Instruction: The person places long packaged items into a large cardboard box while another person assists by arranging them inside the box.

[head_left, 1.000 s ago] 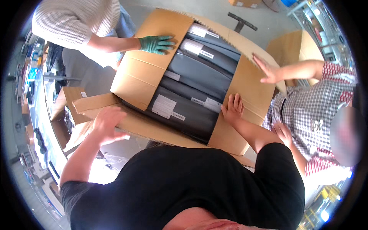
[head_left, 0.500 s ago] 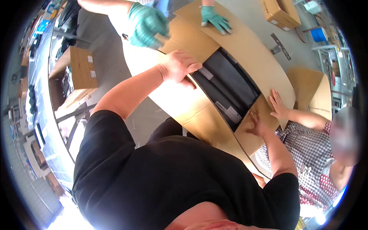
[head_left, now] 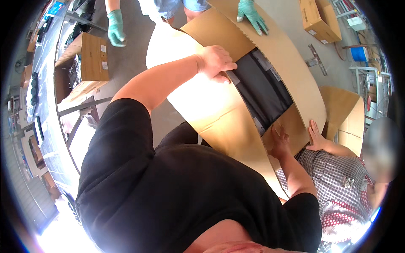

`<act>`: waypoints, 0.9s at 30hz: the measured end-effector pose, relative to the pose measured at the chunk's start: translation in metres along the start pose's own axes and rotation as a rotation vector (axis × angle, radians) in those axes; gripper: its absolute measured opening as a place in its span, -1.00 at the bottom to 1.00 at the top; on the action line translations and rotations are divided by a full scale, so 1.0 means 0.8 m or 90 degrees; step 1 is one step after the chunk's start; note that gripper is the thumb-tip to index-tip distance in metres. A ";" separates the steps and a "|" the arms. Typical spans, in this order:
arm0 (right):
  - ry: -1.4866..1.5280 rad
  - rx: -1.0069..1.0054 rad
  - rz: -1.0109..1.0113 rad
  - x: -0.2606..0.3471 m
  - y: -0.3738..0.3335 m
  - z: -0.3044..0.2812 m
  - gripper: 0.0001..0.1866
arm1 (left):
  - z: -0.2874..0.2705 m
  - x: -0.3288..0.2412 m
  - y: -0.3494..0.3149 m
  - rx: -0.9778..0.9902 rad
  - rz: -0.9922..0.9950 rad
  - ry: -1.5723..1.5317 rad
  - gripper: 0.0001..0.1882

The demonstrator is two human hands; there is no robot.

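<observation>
A large open cardboard box (head_left: 225,120) stands in front of me with its long flaps folded outward. Flat black goods (head_left: 263,90) with pale labels lie inside; I cannot make out their kind. My left hand (head_left: 216,64) is closed over the edge of the near flap, thumb on one side and fingers bent. My right hand (head_left: 279,141) reaches down to the right end flap (head_left: 293,126), fingers apart and resting against the cardboard, holding nothing.
A co-worker's green-gloved hand (head_left: 252,17) lies on the far flap; the other glove (head_left: 116,29) hangs at the left. Another person's hand (head_left: 316,137) touches the far flap's right end. More cardboard boxes (head_left: 93,57) stand around. A metal stand (head_left: 316,60) is on the floor.
The co-worker's blurred glove has left the box's left end and swung away to the left. My right hand has moved deeper against the end flap, which now slopes down into the box.
</observation>
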State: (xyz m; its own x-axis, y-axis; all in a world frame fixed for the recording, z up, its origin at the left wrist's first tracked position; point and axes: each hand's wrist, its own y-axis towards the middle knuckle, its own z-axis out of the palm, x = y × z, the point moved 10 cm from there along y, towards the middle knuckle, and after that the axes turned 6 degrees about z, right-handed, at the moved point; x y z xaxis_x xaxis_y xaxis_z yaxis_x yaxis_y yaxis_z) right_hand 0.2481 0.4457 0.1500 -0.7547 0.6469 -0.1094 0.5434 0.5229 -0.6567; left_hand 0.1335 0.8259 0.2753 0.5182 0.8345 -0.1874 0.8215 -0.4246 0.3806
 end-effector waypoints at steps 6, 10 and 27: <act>0.080 -0.006 0.002 0.012 -0.031 -0.003 0.38 | -0.014 -0.041 -0.014 -0.029 0.022 0.046 -0.44; 0.078 0.019 0.003 0.013 -0.033 0.006 0.38 | -0.039 -0.070 -0.021 -0.027 0.006 0.070 -0.40; 0.264 -0.015 0.058 -0.026 -0.050 -0.022 0.24 | -0.091 -0.112 -0.008 0.102 -0.085 0.068 -0.47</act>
State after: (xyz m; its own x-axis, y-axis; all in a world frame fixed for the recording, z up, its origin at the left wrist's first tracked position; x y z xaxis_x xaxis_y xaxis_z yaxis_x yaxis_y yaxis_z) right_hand 0.2489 0.4211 0.1916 -0.4934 0.8574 0.1462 0.6129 0.4620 -0.6410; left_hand 0.0646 0.7790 0.3560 0.3816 0.9156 -0.1268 0.9125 -0.3513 0.2093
